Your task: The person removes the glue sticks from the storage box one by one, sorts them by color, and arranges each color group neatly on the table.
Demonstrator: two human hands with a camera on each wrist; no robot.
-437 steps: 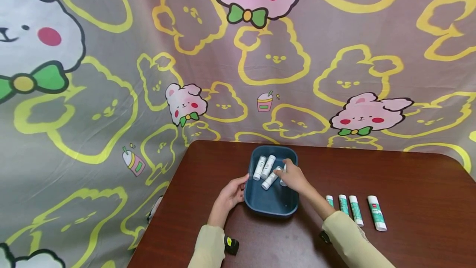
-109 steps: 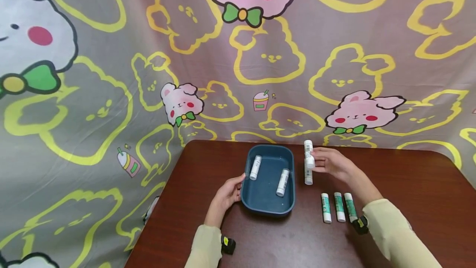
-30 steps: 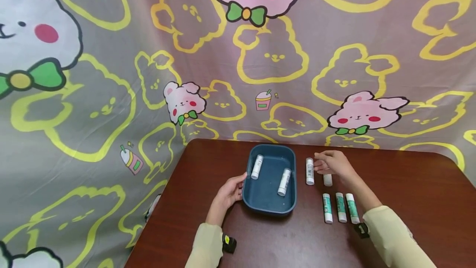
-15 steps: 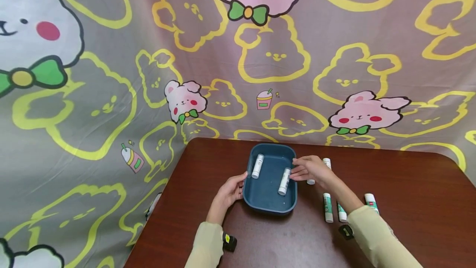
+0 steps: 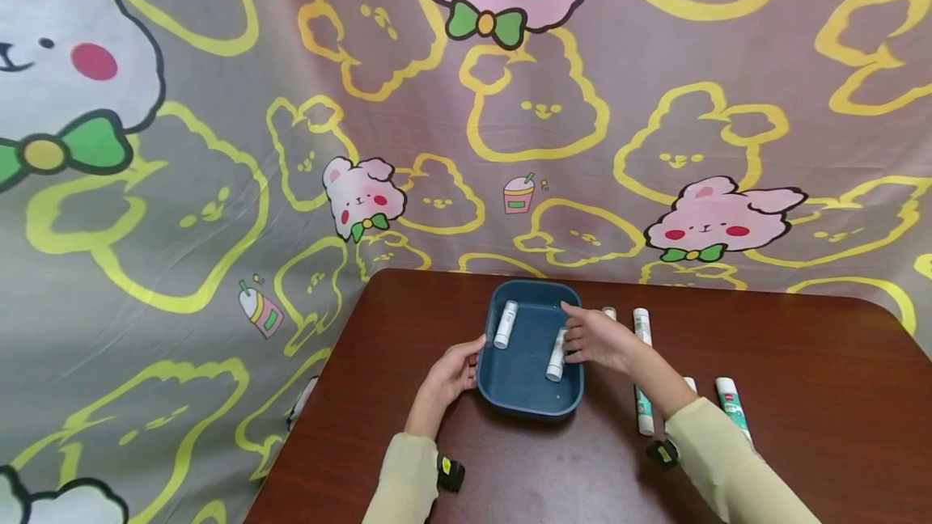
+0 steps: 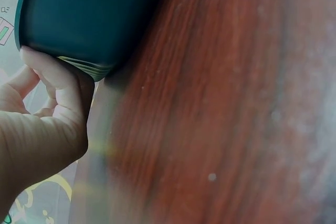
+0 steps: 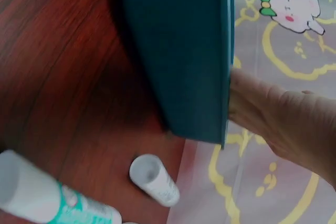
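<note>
In the head view a dark blue plastic bin (image 5: 530, 403) holds two white glue sticks, one at left (image 5: 506, 325) and one at right (image 5: 556, 358). My left hand (image 5: 453, 374) grips the bin's left side, thumb at the rim; the left wrist view shows its fingers against the wall of the bin (image 6: 100, 14). My right hand (image 5: 600, 338) reaches over the right rim with its fingers apart, beside the right-hand glue stick and partly covering it. Whether they touch is unclear. In the right wrist view, the bin wall (image 7: 178, 51) hides the fingertips.
On the brown table (image 5: 823, 395), right of the bin, lie a glue stick (image 5: 642, 323) and another mostly hidden one (image 5: 609, 313) at the back. Nearer are green-labelled glue sticks (image 5: 645, 415), (image 5: 732, 404), some covered by the right arm. A patterned cloth (image 5: 437, 136) hangs behind.
Several glue sticks lay in the bin earlier; two are there now. My right hand set a white glue stick on the table, released it, then moved left over the bin. The left hand stays.
</note>
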